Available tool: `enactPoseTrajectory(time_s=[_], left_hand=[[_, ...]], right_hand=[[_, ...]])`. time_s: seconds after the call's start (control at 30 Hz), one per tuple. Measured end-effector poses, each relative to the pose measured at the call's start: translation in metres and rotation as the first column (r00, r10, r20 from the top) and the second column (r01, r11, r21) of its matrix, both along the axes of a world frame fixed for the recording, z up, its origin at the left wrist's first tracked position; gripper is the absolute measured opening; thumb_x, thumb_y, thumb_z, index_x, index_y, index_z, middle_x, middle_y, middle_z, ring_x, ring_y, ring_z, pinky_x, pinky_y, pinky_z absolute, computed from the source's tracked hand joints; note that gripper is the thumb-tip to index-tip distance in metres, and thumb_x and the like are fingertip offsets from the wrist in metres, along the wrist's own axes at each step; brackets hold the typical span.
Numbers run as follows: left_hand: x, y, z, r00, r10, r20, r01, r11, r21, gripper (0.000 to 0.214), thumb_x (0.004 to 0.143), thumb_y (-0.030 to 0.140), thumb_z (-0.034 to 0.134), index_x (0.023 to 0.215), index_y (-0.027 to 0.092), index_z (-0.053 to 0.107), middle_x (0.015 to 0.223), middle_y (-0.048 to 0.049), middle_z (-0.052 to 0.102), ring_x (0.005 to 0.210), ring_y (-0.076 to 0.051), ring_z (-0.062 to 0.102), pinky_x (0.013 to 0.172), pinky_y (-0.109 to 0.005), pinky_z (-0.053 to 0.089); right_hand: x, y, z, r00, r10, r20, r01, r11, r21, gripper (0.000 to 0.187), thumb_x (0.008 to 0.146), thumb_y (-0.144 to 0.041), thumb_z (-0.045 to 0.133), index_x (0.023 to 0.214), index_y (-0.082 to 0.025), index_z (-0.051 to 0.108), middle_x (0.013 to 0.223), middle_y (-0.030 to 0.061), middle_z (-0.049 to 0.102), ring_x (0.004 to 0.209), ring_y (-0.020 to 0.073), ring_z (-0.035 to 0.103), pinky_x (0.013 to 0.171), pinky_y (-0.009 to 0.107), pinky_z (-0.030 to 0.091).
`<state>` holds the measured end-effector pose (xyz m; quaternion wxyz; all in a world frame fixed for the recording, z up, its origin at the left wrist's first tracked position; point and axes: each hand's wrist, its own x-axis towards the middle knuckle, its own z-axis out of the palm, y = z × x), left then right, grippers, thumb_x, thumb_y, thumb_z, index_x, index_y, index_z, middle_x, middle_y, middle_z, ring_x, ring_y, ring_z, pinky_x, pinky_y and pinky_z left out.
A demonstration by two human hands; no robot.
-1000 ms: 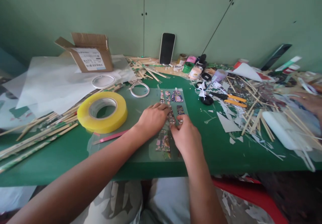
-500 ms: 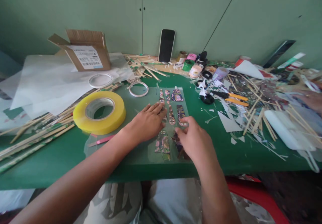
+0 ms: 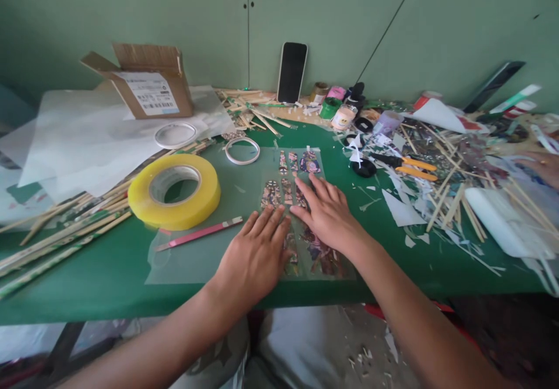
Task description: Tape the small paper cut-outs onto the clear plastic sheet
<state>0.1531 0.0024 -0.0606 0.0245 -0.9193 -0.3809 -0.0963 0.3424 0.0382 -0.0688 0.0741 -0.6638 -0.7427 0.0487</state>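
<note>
A clear plastic sheet (image 3: 205, 255) lies on the green table (image 3: 87, 272) near its front edge. Under or on it sit several small patterned paper cut-outs (image 3: 301, 162). My left hand (image 3: 255, 255) lies flat on the sheet, fingers stretched out and together, beside the lower cut-outs. My right hand (image 3: 325, 211) presses flat on the cut-outs a little farther back, fingers spread. Neither hand holds anything. A pink strip (image 3: 198, 233) lies on the sheet to the left of my left hand.
A big yellow tape roll (image 3: 174, 190) sits left of the sheet, with two thin white rings (image 3: 175, 135) (image 3: 242, 150) behind. A cardboard box (image 3: 146, 83) and white paper stand back left. A phone (image 3: 292, 72) leans on the wall. Sticks, paper scraps and orange-handled pliers (image 3: 408, 168) clutter the right. Another person's hand (image 3: 544, 165) shows far right.
My left hand slid back toward me and now lies flat on the sheet. My right hand opened from a pinch, moved forward and pressed flat on the cut-outs.
</note>
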Motion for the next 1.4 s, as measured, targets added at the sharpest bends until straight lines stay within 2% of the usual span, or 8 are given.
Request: enactPoseTrajectory(time_s=[0.4,0.73,0.93,1.07,1.13,1.23,1.3,1.4], left_hand=[[0.013,0.021,0.015,1.0,0.006,-0.012,-0.007,0.997,-0.075,0.049,0.097,0.039,0.045,0.138,0.013,0.052,0.147,-0.0142,0.051,0.13,-0.029,0.052,0.105,-0.045,0.044],[0.01,0.008,0.001,0.996,0.016,-0.083,-0.024,0.995,-0.101,0.058,0.098,0.043,0.041,0.147,0.011,0.043,0.156,-0.0151,0.036,0.146,-0.029,0.032,0.117,-0.047,0.032],[0.009,-0.008,0.009,0.999,0.013,0.035,-0.009,0.996,-0.089,0.042,0.096,0.031,0.047,0.133,0.013,0.057,0.147,-0.0133,0.052,0.137,-0.028,0.046,0.112,-0.044,0.039],[-0.034,-0.028,0.024,0.949,0.134,0.284,-0.103,0.987,-0.12,0.019,0.095,0.027,0.048,0.1,0.022,0.065,0.107,-0.0039,0.072,0.1,-0.02,0.066,0.09,-0.036,0.05],[-0.069,-0.038,0.029,0.822,0.342,0.455,-0.351,0.934,-0.068,0.015,0.094,0.032,0.051,0.091,0.022,0.061,0.094,-0.0049,0.07,0.092,-0.02,0.065,0.082,-0.034,0.05],[-0.117,-0.04,0.028,0.528,0.702,0.478,-0.757,0.644,-0.111,0.022,0.085,0.043,0.063,0.088,0.022,0.056,0.083,-0.0038,0.064,0.079,-0.022,0.063,0.072,-0.035,0.048],[-0.136,-0.034,0.027,0.481,0.794,0.373,-0.807,0.567,-0.166,0.032,0.078,0.047,0.07,0.091,0.022,0.056,0.089,-0.0043,0.065,0.083,-0.024,0.064,0.071,-0.034,0.047],[-0.146,-0.019,0.028,0.516,0.805,0.293,-0.797,0.577,-0.18,0.033,0.077,0.048,0.071,0.095,0.023,0.059,0.097,-0.0044,0.067,0.089,-0.025,0.065,0.07,-0.033,0.046]], right_hand=[[0.008,0.022,0.005,0.984,0.087,-0.156,-0.062,0.985,0.159,0.051,0.099,-0.028,0.027,0.146,-0.018,0.046,0.151,0.0099,0.046,0.139,0.0278,0.04,0.113,0.053,0.035],[0.004,0.037,-0.004,0.997,0.075,-0.036,-0.077,0.996,-0.046,0.057,0.1,-0.04,0.025,0.155,-0.024,0.028,0.161,0.0006,0.025,0.15,0.0269,0.02,0.121,0.053,0.019],[0.003,0.035,-0.012,0.995,0.063,-0.08,-0.056,0.994,0.091,0.052,0.099,-0.033,0.028,0.148,-0.022,0.043,0.155,0.0012,0.04,0.143,0.0275,0.034,0.117,0.052,0.028],[-0.003,0.025,-0.006,0.988,0.004,-0.155,0.028,0.979,0.204,0.045,0.097,-0.029,0.034,0.133,-0.018,0.059,0.144,0.0088,0.054,0.13,0.0301,0.048,0.108,0.052,0.037],[-0.014,0.015,0.005,0.98,0.022,-0.197,0.035,0.959,0.282,0.039,0.094,-0.029,0.041,0.123,-0.017,0.065,0.134,0.0132,0.06,0.123,0.031,0.052,0.104,0.051,0.04],[-0.049,-0.004,0.025,0.94,0.245,-0.239,-0.151,0.923,0.353,0.028,0.092,-0.026,0.047,0.106,-0.019,0.07,0.11,0.0114,0.067,0.11,0.0263,0.058,0.099,0.044,0.044],[-0.081,-0.014,0.038,0.88,0.412,-0.236,-0.318,0.881,0.351,0.025,0.091,-0.025,0.049,0.103,-0.021,0.071,0.104,0.0091,0.067,0.103,0.0242,0.059,0.096,0.042,0.047],[-0.125,-0.017,0.048,0.828,0.536,-0.167,-0.447,0.809,0.381,0.033,0.091,-0.022,0.05,0.12,-0.018,0.066,0.124,0.0111,0.063,0.113,0.0269,0.054,0.101,0.044,0.044]])
